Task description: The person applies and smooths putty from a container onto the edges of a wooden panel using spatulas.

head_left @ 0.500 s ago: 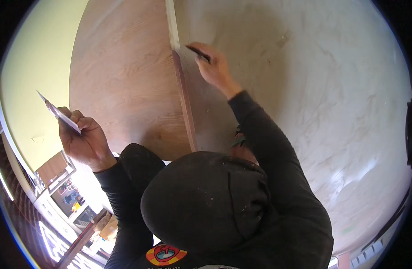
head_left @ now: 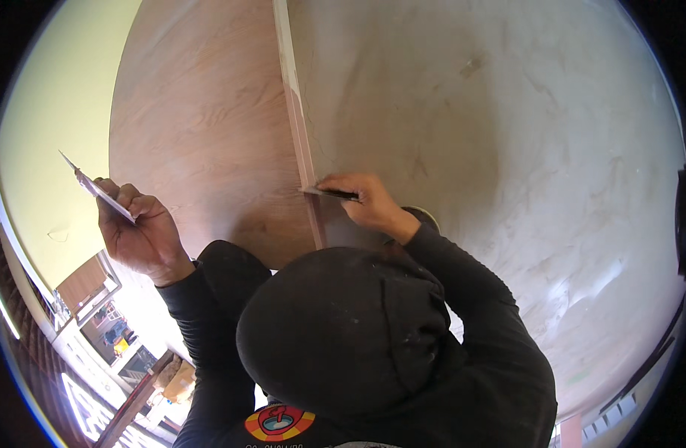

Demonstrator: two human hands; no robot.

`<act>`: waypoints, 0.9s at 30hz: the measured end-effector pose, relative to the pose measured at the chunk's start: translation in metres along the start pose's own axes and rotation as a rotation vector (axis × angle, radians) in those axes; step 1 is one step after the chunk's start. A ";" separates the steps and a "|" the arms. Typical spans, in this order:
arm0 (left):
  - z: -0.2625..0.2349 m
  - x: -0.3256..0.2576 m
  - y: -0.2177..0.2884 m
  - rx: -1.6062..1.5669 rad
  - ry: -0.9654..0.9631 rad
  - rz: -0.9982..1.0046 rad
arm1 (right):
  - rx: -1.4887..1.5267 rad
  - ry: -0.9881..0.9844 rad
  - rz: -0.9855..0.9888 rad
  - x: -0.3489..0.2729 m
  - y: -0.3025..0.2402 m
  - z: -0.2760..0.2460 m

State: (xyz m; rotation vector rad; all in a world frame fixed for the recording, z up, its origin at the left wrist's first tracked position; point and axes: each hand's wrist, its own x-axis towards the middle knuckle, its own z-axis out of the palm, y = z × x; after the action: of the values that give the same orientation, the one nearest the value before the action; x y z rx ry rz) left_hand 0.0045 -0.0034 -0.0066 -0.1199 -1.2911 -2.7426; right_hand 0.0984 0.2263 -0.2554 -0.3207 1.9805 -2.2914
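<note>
My left hand (head_left: 146, 235) is raised at the left, fingers closed round a thin flat plate (head_left: 117, 204) that looks like a filling knife seen nearly edge-on. In my right hand (head_left: 374, 203) is a putty knife (head_left: 331, 194) with a dark handle. Its blade tip meets the narrow edge strip (head_left: 301, 133) of an upright wood-grain panel (head_left: 201, 112). Along this strip the colour runs from whitish at the far end through pale pink to reddish brown below the blade. The blade hides a small part of the strip.
A grey, smeared wall or board surface (head_left: 567, 164) spreads to the right of the panel, with a fine crack near the strip. Beyond the panel's left side is a yellow-green wall (head_left: 59, 112). At lower left are a wooden beam (head_left: 137, 399) and a cardboard box (head_left: 180, 383).
My right hand has moved the putty knife down along the edge strip, toward me. The strip above the blade now looks paler. My left hand has stayed almost still.
</note>
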 end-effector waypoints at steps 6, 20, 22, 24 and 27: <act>0.005 -0.002 0.000 0.018 -0.026 0.000 | -0.252 0.412 -0.170 0.080 0.006 -0.029; 0.007 0.002 0.004 0.043 -0.045 -0.019 | -0.038 0.297 -0.139 0.112 0.008 -0.014; 0.010 0.003 0.003 0.029 -0.054 -0.029 | -0.061 0.363 -0.115 0.142 0.008 -0.028; 0.012 0.005 0.005 0.018 -0.064 -0.034 | -0.105 0.335 -0.096 0.166 0.011 -0.037; 0.013 0.007 0.008 -0.008 -0.082 -0.045 | -0.121 0.292 -0.125 0.164 0.022 -0.030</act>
State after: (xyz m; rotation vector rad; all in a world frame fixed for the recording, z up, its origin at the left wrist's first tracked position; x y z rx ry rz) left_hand -0.0010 0.0011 0.0082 -0.2089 -1.3182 -2.8088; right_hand -0.0694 0.2175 -0.2651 -0.1280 2.3041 -2.4179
